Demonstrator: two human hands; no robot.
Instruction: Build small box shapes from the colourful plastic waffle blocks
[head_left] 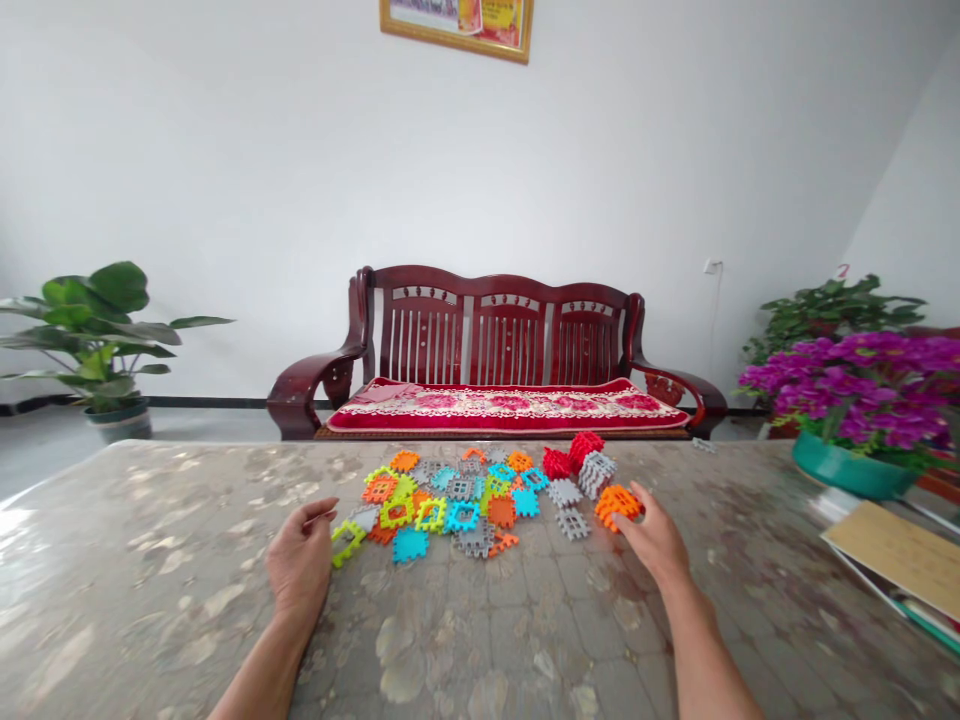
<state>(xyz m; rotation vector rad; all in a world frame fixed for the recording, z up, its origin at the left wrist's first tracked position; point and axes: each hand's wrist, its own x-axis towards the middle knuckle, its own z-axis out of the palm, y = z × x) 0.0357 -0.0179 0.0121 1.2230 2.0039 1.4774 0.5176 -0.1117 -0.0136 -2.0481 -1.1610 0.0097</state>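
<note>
My right hand (656, 535) grips an orange stack of notched interlocking puzzle pieces (618, 507), thumb in front and fingers at its far right side. My left hand (298, 560) rests on its side on the table, its fingers loosely bent and holding nothing visible. Just right of it lies a lime-green square frame piece (347, 543). A loose spread of orange, lime, blue and grey pieces (461, 515) covers the table's middle. Behind the orange stack are a grey stack (597, 474) and red stacks (586, 450). Two flat grey pieces (573, 523) lie to its left.
The table (450, 640) has a shiny patterned cover. Purple flowers in a teal pot (851, 468) stand at the right, near a brown notebook or folder (904, 555). Beyond the table are a dark red wooden bench (502, 330) and a potted plant (118, 420).
</note>
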